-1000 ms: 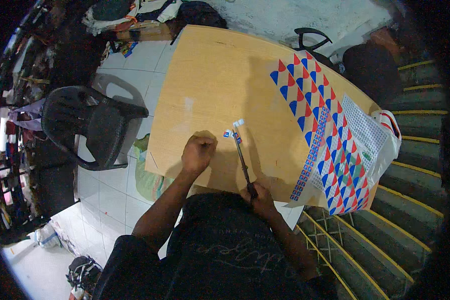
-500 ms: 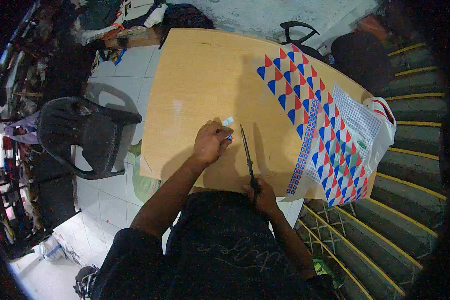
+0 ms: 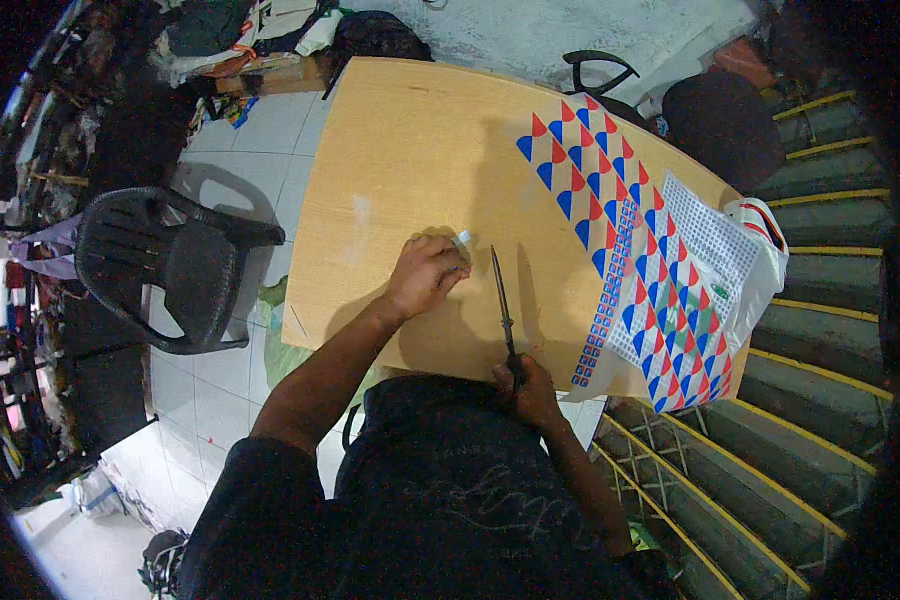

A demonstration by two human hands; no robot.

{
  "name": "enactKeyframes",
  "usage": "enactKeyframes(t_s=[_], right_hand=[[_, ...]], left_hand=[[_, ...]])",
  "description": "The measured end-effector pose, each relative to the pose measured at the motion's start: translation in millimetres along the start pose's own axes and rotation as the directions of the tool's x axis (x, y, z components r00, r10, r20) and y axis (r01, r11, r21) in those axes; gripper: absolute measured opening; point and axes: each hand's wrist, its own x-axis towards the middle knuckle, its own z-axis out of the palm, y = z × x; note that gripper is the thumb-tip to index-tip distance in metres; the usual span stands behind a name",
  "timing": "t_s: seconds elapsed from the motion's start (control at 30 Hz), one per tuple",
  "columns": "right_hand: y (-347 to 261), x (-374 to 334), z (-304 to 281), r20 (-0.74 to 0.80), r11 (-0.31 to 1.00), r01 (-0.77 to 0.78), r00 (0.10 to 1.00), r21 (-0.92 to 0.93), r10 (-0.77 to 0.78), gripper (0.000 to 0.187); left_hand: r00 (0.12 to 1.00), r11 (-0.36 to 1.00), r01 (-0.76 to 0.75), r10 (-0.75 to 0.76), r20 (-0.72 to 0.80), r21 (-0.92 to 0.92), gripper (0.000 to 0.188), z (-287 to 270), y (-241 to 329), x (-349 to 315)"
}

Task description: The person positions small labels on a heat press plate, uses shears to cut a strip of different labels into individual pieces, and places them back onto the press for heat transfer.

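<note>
My left hand (image 3: 428, 272) is over the middle of the table, its fingers pinched together. A small pale piece (image 3: 463, 238) shows just past the fingers; whether it is held or lies on the table is unclear, and whatever sits in the pinch is mostly hidden. At the near edge of the table, my right hand (image 3: 532, 392) grips the dark handles of long scissors (image 3: 502, 295). Their blades look closed and point away from me, just right of the left hand without touching it.
Clear sheets printed with red and blue shapes (image 3: 660, 300) cover the right side of the wooden table (image 3: 390, 140). A strip of small blue and red labels (image 3: 607, 295) lies along them, beside a white plastic bag (image 3: 760, 270). A black chair (image 3: 195, 260) stands at left.
My left hand has turned slightly, hiding the small blue piece seen earlier at its fingertips and more of the pale one. The right hand and scissors have shifted slightly right.
</note>
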Motion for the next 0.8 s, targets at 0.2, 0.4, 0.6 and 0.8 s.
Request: enactKeyframes(t_s=[0.2, 0.4, 0.6, 0.8], right_hand=[[5, 2, -1, 0.016, 0.972, -0.067, 0.998, 0.226, 0.065, 0.033], [13, 10, 8, 0.021, 0.984, 0.016, 1.000, 0.176, -0.020, 0.024], [-21, 14, -7, 0.213, 0.993, 0.042, 0.975, 0.109, -0.064, 0.015], [-8, 15, -8, 0.432, 0.972, -0.025, 0.899, 0.232, -0.080, 0.015]], left_hand=[[0.758, 0.341, 0.233, -0.651, -0.050, -0.911, 0.012, -36, 21, 13], [0.603, 0.078, 0.411, -0.771, 0.207, -0.908, 0.008, -43, 22, -24], [0.496, -0.053, 0.361, -0.834, 0.240, -0.931, 0.019, -26, 27, -56], [0.455, -0.092, 0.267, -0.866, 0.209, -0.959, 0.020, -28, 35, -55]])
